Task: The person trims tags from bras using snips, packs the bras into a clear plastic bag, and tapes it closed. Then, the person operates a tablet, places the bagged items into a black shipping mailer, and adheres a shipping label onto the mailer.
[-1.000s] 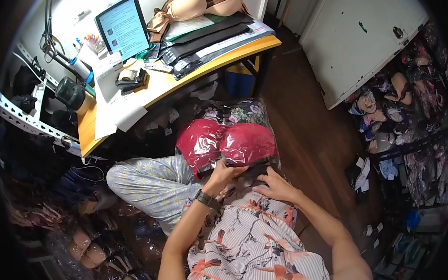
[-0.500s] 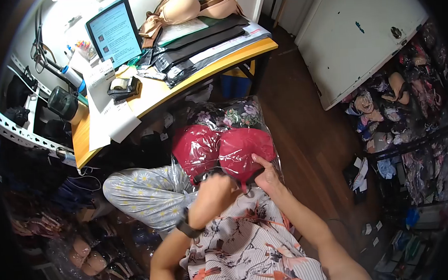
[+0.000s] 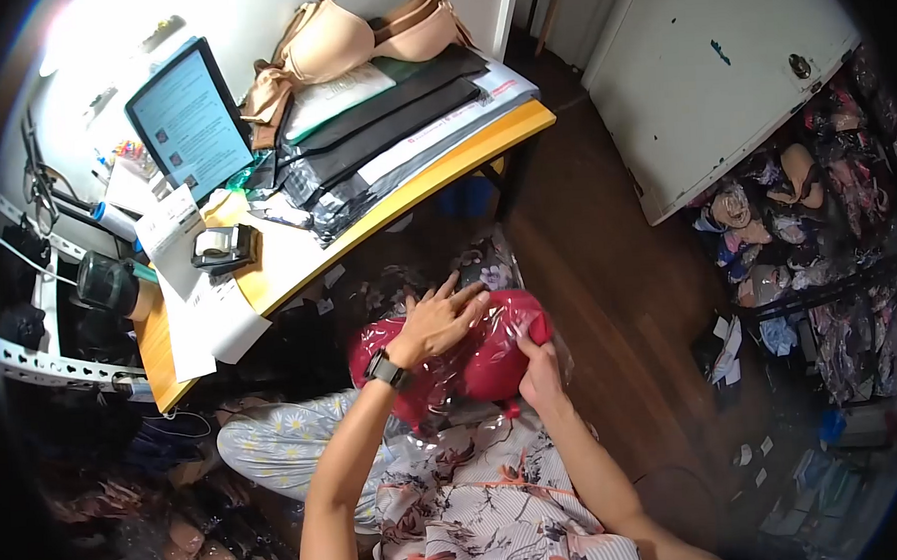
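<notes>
A red bra (image 3: 500,363) lies over my lap, with shiny clear plastic (image 3: 444,400) over it. A dark floral piece (image 3: 493,268), also in plastic, shows just beyond it. My left hand (image 3: 438,325), with a watch at the wrist, rests across the middle of the red bra, fingers stretched out and apart. At the right side my right hand (image 3: 543,374) pinches the edge of the right cup, thumb on top. Whether its fingers hold cup, plastic or both is hard to make out.
A yellow-edged desk (image 3: 443,155) ahead carries a tablet (image 3: 189,121), beige bras (image 3: 330,45), dark plastic packages (image 3: 392,132), a tape dispenser (image 3: 224,248) and papers. A white door panel (image 3: 710,78) stands at right, beside piles of bagged garments (image 3: 845,183).
My left hand has gone from a closed pose at the bra's lower edge to lying spread across its upper middle. My right hand stays at the right cup. The view has shifted slightly.
</notes>
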